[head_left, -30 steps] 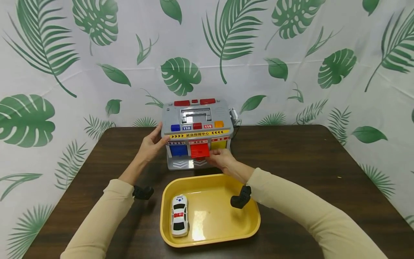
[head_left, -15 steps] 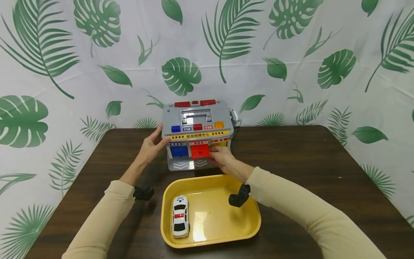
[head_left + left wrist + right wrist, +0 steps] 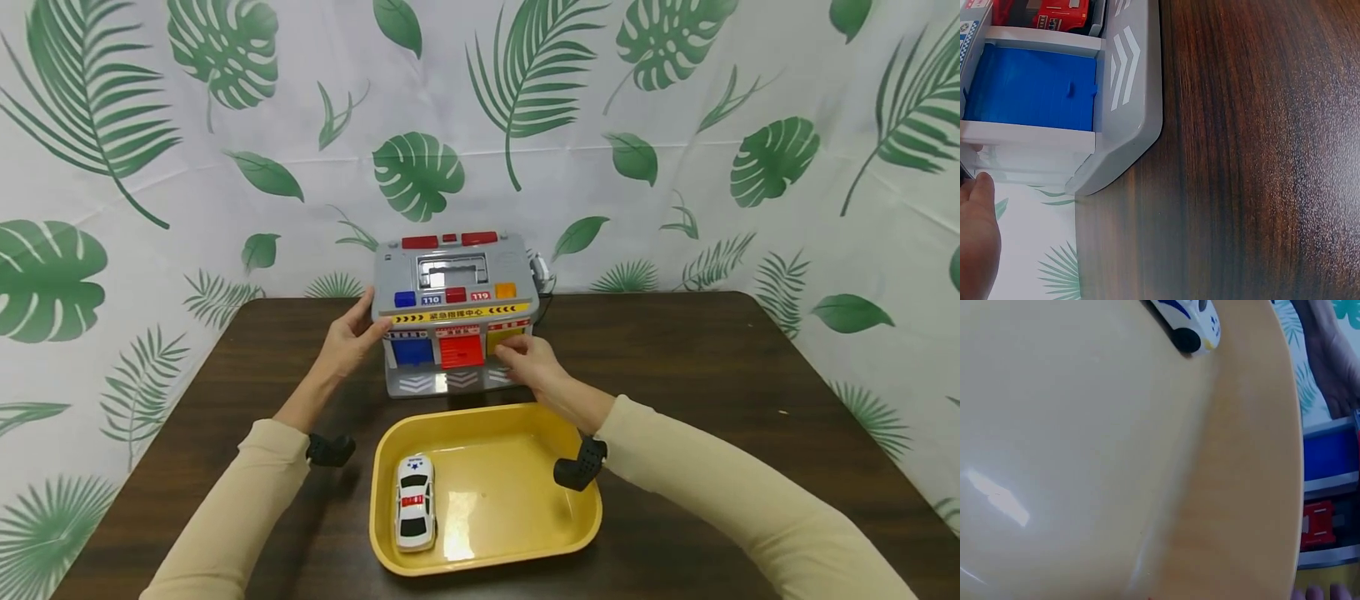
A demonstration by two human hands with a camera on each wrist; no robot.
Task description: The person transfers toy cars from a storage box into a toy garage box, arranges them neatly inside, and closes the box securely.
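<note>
A grey toy garage (image 3: 454,279) stands at the back of the table, with blue (image 3: 412,352), red (image 3: 461,352) and yellow doors. My left hand (image 3: 347,340) holds its roof's left corner, thumb in front and fingers along the side. Just in front of the yellow door (image 3: 504,337) is my right hand (image 3: 534,365), fingers loosely bent; contact with the door is unclear. The red door tilts outward, and both wrist views show a red toy vehicle (image 3: 1063,14) in the middle bay. In the right wrist view, only fingertips (image 3: 1315,592) of that hand show.
A yellow tray (image 3: 517,500) sits on the dark wooden table (image 3: 697,400) before the garage. Inside its left end lies a white toy police car (image 3: 415,502). A leaf-print cloth (image 3: 525,192) hangs behind, and a small white part (image 3: 538,271) juts from the garage's right side.
My right hand has left the red door's edge and moved right to the yellow door. The red door hangs slightly lower than a second ago. My left hand has stayed on the roof corner.
</note>
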